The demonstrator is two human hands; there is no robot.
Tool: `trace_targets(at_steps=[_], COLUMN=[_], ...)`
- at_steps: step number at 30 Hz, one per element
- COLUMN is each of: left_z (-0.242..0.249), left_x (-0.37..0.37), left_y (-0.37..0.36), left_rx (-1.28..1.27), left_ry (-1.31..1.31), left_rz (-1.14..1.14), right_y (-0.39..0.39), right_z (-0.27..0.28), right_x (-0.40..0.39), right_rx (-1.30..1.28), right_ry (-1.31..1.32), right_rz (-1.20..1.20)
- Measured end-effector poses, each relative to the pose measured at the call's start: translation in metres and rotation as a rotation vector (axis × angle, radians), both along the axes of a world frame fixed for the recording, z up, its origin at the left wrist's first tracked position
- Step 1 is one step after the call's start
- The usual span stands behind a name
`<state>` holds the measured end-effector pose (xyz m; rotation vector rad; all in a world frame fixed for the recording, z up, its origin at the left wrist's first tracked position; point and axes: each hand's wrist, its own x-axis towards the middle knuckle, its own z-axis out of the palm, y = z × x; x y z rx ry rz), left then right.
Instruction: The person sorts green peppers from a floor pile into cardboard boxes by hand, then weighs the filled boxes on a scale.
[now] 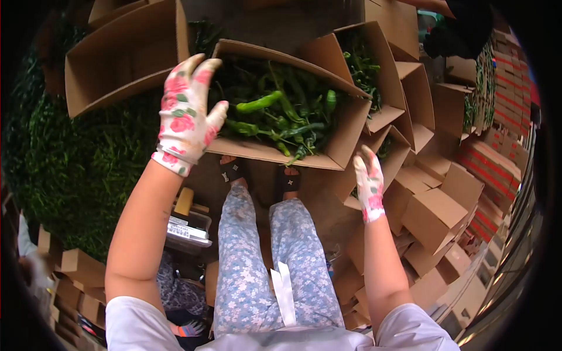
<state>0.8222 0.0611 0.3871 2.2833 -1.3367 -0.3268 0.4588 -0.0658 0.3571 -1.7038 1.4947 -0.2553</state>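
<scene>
In front of me stands a cardboard box [345,131] holding long green peppers [293,105], one of them lighter green on top. My left hand [186,114], in a white glove with pink flowers, is at the box's left end, thumb and fingers apart. It overlaps the rim; whether it touches cannot be told. Just off the right end of the box is my right hand [370,184], in a matching glove, with its fingers stretched out and holding nothing.
A large heap of green peppers [64,169] spreads on the left, with an open carton [126,64] above it. More boxes [433,210] crowd the right. A scale [187,228] stands by my legs. One person's arm [430,7] shows top right; a co-worker's gloved hand [192,329] is low left.
</scene>
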Motion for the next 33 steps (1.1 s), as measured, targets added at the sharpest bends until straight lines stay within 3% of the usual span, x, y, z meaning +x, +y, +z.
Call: trace_targets(at_steps=[2,4,6,8,10,12,14,16,18,20,22,28,30,31,33], left_z=[-0.022,-0.036,-0.027,-0.009,0.023,0.070,0.111,0.151,0.166,0.183,0.199,0.236,0.240,0.238,0.244], left_x=[0.002,0.012,0.020,0.028,0.035,0.008,-0.018,-0.043,-0.066,-0.089,-0.134,-0.282,-0.351,-0.386,-0.454], left_y=[0.001,-0.005,-0.001,0.016,0.033,0.036,0.032,0.022,0.026,0.021,0.007,-0.041,-0.062,-0.070,-0.095], left_rx=[0.378,0.754,0.708,0.661,0.652,0.639,0.699,0.733,0.615,0.605,0.649,0.726,0.661,0.684,0.675], left_ry=[0.061,0.198,0.037,-0.055,-0.079,-0.006,-0.034,0.063,0.030,0.159,0.391,0.222,0.148,0.237,0.159], left_rz=[0.193,0.181,0.023,-0.012,0.019,-0.052,-0.143,-0.159,-0.340,-0.420,-0.277,-0.678,-0.777,-0.741,-0.904], right_y=[-0.025,-0.050,-0.039,-0.001,0.027,0.041,0.072,0.087,0.107,0.118,0.140,0.196,0.210,0.215,0.221], right_z=[-0.009,-0.017,-0.009,0.022,0.075,0.086,0.100,0.137,0.172,0.199,0.232,0.305,0.314,0.319,0.317], right_x=[0.027,0.042,0.049,0.027,-0.004,-0.035,-0.054,-0.091,-0.128,-0.171,-0.206,-0.329,-0.386,-0.416,-0.465], right_rx=[-0.167,0.169,-0.053,-0.259,-0.075,0.225,-0.027,0.090,0.135,0.272,0.152,0.136,0.160,0.150,0.154], right_ry=[0.360,0.626,0.635,0.467,0.424,0.384,0.384,0.400,0.420,0.449,0.486,0.693,0.690,0.680,0.730], right_rz=[0.137,0.232,0.375,0.431,0.437,0.180,0.232,0.127,0.232,0.005,-0.025,-0.318,-0.423,-0.490,-0.578])
